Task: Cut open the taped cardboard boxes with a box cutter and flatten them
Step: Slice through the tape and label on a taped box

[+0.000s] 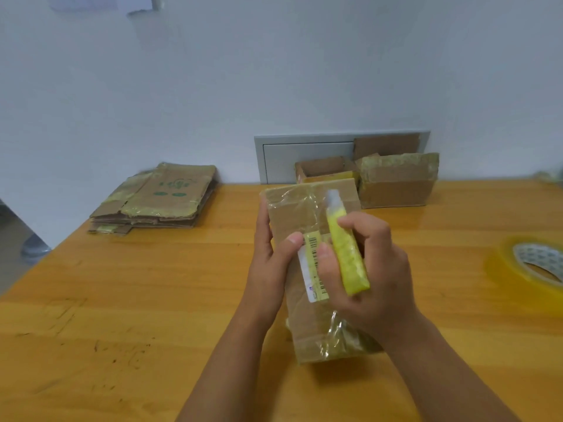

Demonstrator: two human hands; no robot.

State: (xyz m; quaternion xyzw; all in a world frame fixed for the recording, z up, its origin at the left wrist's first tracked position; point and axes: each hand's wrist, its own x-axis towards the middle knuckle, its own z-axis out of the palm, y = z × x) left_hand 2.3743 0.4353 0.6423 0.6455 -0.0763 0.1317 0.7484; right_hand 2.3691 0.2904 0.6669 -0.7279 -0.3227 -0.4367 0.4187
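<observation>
Taped cardboard box [307, 269] stands tilted on the wooden table [122, 300], the left hand [271, 263] clasping its side to steady it while the right hand [368, 275] grips the yellow box cutter [347, 251], apparently ready to slit the tape, flattened boxes [158, 199] stacked well away.

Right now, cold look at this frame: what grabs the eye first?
The bright yellow box cutter gripped in the right hand, laid over the taped cardboard box that the left hand holds at centre. Next, the stack of flattened boxes at the table's far left corner, and the roll of clear tape at the right edge. Two more boxes sit by the wall.
</observation>
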